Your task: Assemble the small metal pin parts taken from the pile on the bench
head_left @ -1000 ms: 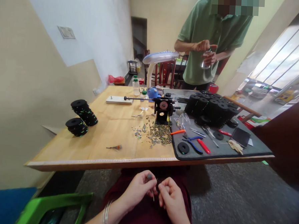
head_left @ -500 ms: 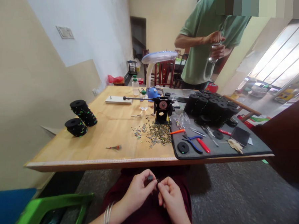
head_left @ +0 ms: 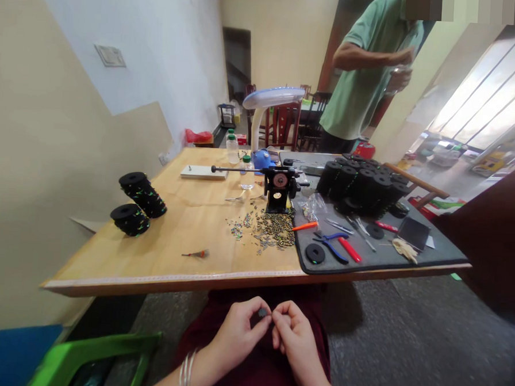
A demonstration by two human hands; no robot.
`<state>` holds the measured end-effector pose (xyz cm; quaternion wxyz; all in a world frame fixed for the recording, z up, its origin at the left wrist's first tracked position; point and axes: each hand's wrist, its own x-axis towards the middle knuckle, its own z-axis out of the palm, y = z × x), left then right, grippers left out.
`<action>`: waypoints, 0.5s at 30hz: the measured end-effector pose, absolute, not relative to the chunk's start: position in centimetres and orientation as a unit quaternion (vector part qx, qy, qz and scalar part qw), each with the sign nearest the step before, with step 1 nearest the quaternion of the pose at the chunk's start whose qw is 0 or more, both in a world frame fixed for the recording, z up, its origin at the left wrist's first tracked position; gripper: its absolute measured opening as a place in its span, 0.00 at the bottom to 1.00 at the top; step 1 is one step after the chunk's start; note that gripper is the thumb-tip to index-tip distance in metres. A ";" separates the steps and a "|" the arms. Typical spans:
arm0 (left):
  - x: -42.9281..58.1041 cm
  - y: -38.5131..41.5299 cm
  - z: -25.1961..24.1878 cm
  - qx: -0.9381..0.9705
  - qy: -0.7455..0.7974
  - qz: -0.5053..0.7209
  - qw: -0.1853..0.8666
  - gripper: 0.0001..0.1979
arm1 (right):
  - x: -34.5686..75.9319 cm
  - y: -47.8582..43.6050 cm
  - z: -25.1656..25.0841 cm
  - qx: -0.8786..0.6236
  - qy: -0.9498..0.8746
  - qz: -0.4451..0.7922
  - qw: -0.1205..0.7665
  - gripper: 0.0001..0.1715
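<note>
Over my lap, in front of the table edge, my left hand [head_left: 242, 331] is closed in a pinch. A small dark grey piece [head_left: 262, 312] shows inside its curled fingers; its kind is too small to make out. My right hand [head_left: 295, 338] is pinched closed as well, its fingertips almost meeting those of the left. Whatever it grips is hidden. On the table beyond lie a heap of tiny metallic parts [head_left: 277, 228] and a small brush-like tool with a red band [head_left: 197, 254].
A black hand-cranked winding machine [head_left: 279, 188] stands behind the heap. Blue-handled pliers [head_left: 334, 246] and a black foam disc [head_left: 315, 253] lie on the grey mat [head_left: 366, 262], with stacked black foam spools [head_left: 357, 184] behind. More spools [head_left: 139, 195] stand left. A person in green [head_left: 353, 88] stands beyond.
My hands have come slightly closer together at the fingertips, still pinched. The person in green has shifted to the right, still handling a clear container.
</note>
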<state>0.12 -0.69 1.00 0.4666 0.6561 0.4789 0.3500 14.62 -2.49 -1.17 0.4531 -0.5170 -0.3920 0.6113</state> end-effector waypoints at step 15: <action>0.4 -0.8 1.4 0.637 0.467 0.303 0.534 0.04 | 15.0 -2.4 -2.0 -0.488 -0.381 0.624 0.477 0.23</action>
